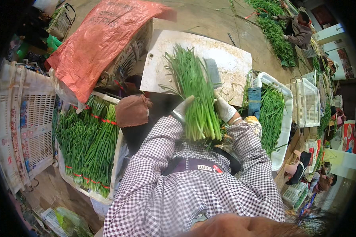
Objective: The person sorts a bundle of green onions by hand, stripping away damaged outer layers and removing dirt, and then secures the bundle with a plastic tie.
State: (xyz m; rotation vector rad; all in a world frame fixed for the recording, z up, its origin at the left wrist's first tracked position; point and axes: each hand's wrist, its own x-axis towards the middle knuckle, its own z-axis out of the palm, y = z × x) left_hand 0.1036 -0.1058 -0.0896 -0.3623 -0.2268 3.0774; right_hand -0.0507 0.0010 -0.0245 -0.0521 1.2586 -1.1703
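A thick bunch of green chives [195,93] stands between both my gloved hands, tips pointing away over a white cutting board [233,59]. My left hand [182,110] grips the bunch's left side near the cut ends. On the right side, my right hand [224,108] holds the same bunch. A cleaver blade [213,73] lies on the board just behind the greens. My sleeves are checked purple and white.
A white crate [65,173] at my left holds tied chive bundles [89,142]. Another white crate [284,118] of loose chives sits at my right. A red sack [99,39] covers stacked crates behind. A person [298,27] sorts greens on the floor far right.
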